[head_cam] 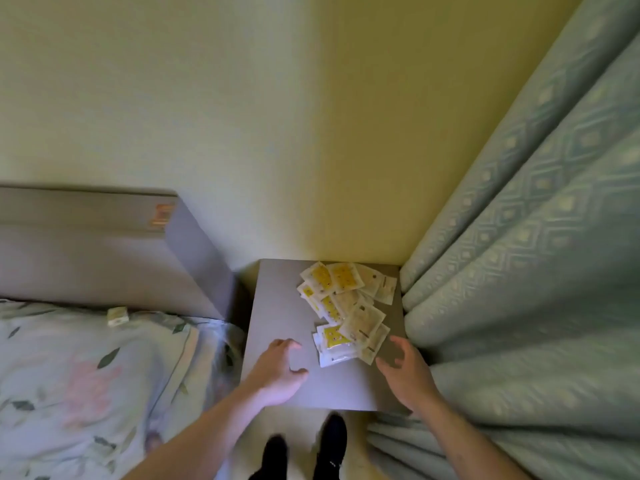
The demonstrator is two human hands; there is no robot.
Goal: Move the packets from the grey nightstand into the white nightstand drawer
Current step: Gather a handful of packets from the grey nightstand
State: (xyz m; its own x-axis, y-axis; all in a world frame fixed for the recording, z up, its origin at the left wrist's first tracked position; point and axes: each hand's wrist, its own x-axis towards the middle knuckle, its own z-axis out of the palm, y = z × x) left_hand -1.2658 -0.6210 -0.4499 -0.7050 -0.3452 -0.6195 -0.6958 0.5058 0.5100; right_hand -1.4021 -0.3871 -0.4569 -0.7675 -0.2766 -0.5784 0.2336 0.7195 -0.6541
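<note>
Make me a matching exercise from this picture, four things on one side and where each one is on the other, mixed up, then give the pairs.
Things:
1. packets
2. left hand
3. curtain
4. small box

Places:
A. on the bed by the headboard
B. hanging to the right of the nightstand
C. piled on the grey nightstand
D. over the nightstand's bare near-left part

Pairs: 1-C, 2-D, 3-B, 4-A

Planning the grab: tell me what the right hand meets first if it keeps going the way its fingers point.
Probably the nearest packets at the near end of the pile on the grey nightstand. The right hand is open, fingers aimed forward and left at them. Its height above the top is unclear.
</note>
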